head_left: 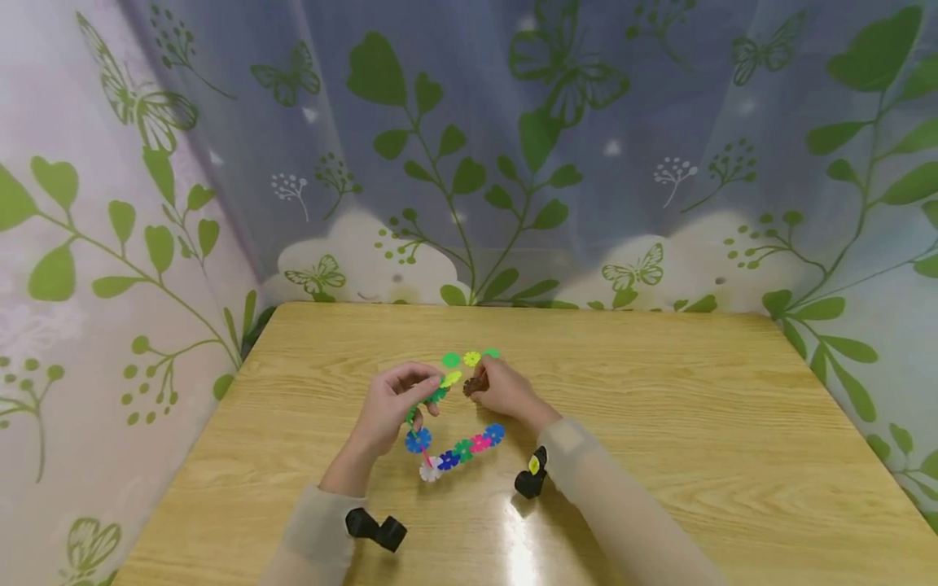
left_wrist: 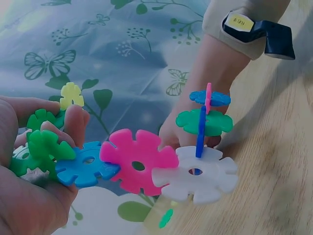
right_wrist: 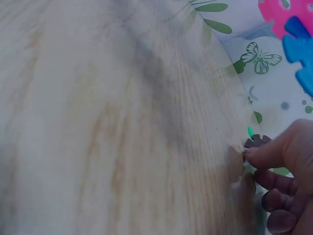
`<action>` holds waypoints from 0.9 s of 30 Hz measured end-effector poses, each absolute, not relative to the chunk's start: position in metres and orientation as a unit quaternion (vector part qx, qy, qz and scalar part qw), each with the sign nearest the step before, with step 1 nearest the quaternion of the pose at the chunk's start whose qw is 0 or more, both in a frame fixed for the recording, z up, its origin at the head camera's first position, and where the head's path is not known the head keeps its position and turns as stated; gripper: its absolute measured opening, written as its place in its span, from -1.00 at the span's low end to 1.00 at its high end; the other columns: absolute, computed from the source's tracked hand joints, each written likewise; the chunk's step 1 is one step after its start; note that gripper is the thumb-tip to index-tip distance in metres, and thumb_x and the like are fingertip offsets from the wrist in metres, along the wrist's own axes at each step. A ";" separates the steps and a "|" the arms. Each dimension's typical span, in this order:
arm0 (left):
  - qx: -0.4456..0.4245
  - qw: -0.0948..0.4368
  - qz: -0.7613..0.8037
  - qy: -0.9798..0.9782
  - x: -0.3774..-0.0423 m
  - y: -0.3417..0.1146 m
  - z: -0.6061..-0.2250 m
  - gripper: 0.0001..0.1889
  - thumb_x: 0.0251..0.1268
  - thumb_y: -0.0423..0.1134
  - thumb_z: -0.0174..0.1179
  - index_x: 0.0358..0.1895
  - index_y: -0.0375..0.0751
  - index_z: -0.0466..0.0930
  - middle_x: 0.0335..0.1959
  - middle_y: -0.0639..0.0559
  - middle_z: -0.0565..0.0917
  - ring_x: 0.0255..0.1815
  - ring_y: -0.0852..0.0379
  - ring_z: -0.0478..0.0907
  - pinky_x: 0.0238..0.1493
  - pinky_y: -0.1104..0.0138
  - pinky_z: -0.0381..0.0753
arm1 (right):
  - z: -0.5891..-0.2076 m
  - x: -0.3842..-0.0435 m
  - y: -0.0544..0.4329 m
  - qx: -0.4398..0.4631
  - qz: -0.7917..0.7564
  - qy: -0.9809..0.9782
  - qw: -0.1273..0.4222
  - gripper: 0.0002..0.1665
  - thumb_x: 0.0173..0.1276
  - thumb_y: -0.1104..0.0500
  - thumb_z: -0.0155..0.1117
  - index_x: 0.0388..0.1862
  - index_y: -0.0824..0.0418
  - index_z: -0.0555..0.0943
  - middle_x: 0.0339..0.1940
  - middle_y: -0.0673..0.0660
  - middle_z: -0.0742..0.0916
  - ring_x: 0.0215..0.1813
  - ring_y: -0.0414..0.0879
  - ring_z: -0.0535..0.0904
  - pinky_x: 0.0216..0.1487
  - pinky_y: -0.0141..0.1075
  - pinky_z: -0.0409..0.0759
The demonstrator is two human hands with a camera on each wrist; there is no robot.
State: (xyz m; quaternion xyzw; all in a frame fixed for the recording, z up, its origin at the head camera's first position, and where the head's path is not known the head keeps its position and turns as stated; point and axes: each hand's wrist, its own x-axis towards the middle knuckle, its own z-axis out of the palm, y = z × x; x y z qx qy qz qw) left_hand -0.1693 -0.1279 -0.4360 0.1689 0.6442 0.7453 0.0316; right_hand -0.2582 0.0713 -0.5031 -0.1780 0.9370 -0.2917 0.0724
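Note:
A chain of notched, flower-shaped plastic discs hangs from my left hand [head_left: 392,403], which grips its upper end. In the left wrist view that end has a yellow disc [left_wrist: 71,94] and green discs [left_wrist: 49,144] among the fingers. Outward from there run a light blue disc [left_wrist: 88,164], a pink disc [left_wrist: 128,147] and a white disc [left_wrist: 217,169]. Beyond the white one, several blue, green and pink discs continue. My right hand [head_left: 506,389] pinches a brown disc [right_wrist: 257,141] between thumb and finger, a short gap right of the yellow disc.
Behind the hands lie loose discs on the wooden table [head_left: 659,407]: a green disc [head_left: 450,359], a yellow disc [head_left: 472,358] and another green disc [head_left: 492,353] partly behind the right hand. A leaf-printed curtain [head_left: 469,163] borders the table's back edge and sides.

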 end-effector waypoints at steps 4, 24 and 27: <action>0.166 0.031 0.746 0.644 -0.170 -0.127 -0.438 -0.72 0.31 -0.35 0.14 -0.08 -0.57 0.49 -0.28 -0.07 0.58 -0.57 0.13 0.56 -0.81 0.48 0.44 | -0.502 -0.254 0.077 -0.166 -0.353 0.919 0.061 -0.83 0.31 0.24 0.22 -0.24 0.15 0.39 -0.36 0.06 0.57 -0.34 -0.08 0.46 -0.37 -0.28 0.48; 0.169 0.043 0.750 0.638 -0.173 -0.120 -0.442 -0.72 0.30 -0.32 0.15 -0.11 -0.54 0.49 -0.32 -0.08 0.57 -0.55 0.13 0.56 -0.79 0.49 0.47 | -0.456 -0.209 0.102 -0.170 -0.587 0.792 -0.005 -0.81 0.33 0.30 0.18 -0.08 0.27 0.58 -0.41 0.14 0.61 -0.50 0.00 0.45 -0.61 -0.47 0.40; 0.165 0.050 0.754 0.634 -0.172 -0.118 -0.443 -0.72 0.30 -0.31 0.16 -0.10 -0.53 0.49 -0.32 -0.09 0.57 -0.54 0.12 0.55 -0.78 0.50 0.47 | -0.448 -0.201 0.101 -0.177 -0.605 0.776 -0.008 -0.79 0.34 0.30 0.18 -0.06 0.30 0.56 -0.40 0.18 0.61 -0.52 -0.07 0.44 -0.62 -0.48 0.40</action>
